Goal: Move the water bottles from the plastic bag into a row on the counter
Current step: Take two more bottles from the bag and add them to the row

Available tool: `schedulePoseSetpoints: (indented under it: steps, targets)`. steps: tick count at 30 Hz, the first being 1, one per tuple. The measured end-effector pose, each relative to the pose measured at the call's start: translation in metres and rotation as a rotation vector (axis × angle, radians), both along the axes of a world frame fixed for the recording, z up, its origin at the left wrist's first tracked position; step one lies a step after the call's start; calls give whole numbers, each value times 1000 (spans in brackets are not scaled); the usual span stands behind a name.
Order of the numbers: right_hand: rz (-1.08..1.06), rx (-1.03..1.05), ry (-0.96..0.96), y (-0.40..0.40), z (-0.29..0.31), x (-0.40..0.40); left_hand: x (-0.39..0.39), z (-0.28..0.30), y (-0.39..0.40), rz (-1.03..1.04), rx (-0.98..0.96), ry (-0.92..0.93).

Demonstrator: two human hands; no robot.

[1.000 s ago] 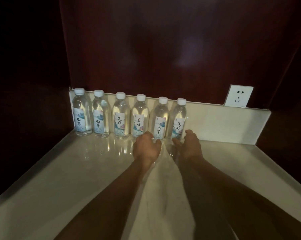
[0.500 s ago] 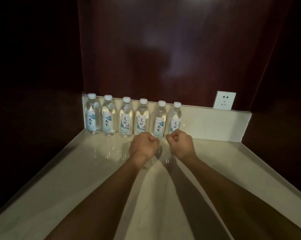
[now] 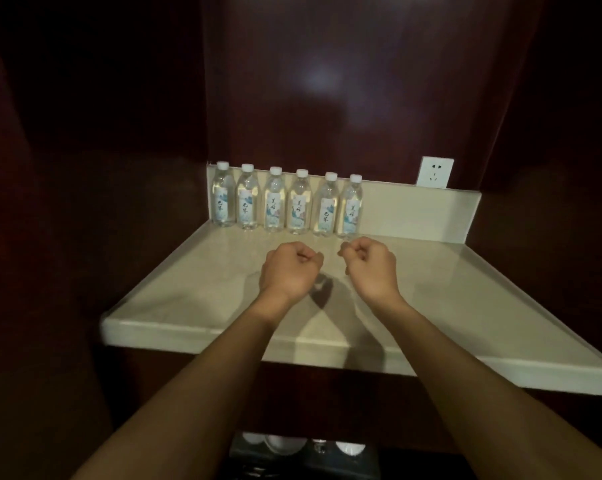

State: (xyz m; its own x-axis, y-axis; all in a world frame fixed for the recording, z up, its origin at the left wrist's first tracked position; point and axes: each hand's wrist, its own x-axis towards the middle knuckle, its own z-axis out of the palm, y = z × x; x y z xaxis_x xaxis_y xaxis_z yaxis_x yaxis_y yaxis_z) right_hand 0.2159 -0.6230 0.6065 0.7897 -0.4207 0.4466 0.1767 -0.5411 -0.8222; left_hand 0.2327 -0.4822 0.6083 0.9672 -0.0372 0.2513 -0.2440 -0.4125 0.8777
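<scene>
Several clear water bottles (image 3: 287, 206) with white caps and pale labels stand upright in a row at the back left of the cream counter (image 3: 195, 285), against its low backsplash. My left hand (image 3: 289, 270) and my right hand (image 3: 370, 266) hover over the middle of the counter, a short way in front of the row. Both are curled into fists and hold nothing. No plastic bag is in view.
A white wall socket (image 3: 434, 172) sits above the backsplash at the right. Dark red wood panels enclose the counter on three sides. Below the counter's front edge, a dark tray with white cups (image 3: 282, 445) is partly visible.
Both hands pulled back from the rightmost bottles toward me and closed into fists. The view has drawn back, so the counter's front edge and the shelf below now show.
</scene>
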Motion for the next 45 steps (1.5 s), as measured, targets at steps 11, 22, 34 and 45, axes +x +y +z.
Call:
schedulePoseSetpoints:
  steps: [11, 22, 34, 45]
  targets:
    - [168, 127, -63, 85, -24, -70, -80, -32, 72, 133, -146, -80]
    - [362, 455, 89, 216, -128, -112, -147, -127, 196, 268, -425, 47]
    - [628, 378, 734, 374, -271, -130, -201, -271, 366, 534, -355, 434]
    - [726, 327, 1176, 422, -466, -131, -236, -438, 409, 683, -438, 747]
